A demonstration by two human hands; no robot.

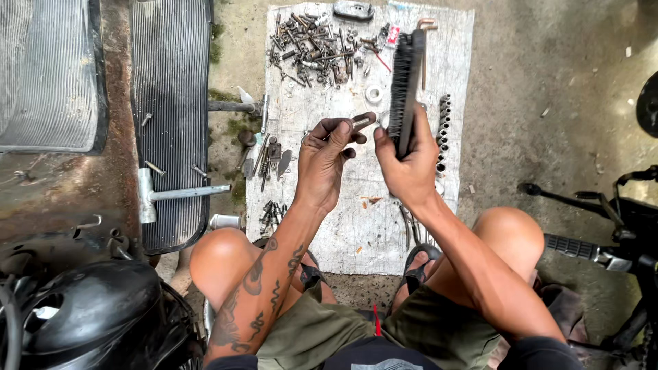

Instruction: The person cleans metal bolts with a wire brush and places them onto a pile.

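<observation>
A bare, stained concrete floor (534,75) fills the scene, and on it lies a worn whitish woven sheet (356,226) stretching away from the seated person's knees. At the far end of the sheet sits a heap of rusty bolts, nuts and small metal parts (315,44), and along its right edge runs a row of dark sockets (443,130). A few small tools and fittings (269,156) lie at the sheet's left edge. Above the middle of the sheet the left hand (323,161) is closed, thumb and fingers pinching a small dark metal bracket with a slotted loop end (361,122), which points right and away. Just to its right, the right hand (410,164) is wrapped tightly around the handle of a long black wire brush (406,82), held upright on edge with its bristles facing left toward the bracket; brush and bracket are close, but whether they touch I cannot tell. To the left of the sheet lie two ribbed black rubber floor mats (171,89), with a grey metal rod and bracket (179,194) resting on the nearer part of one. A glossy black rounded motorcycle part (96,308) sits at near left, and a black footpeg and frame parts (582,247) stand at the right.
</observation>
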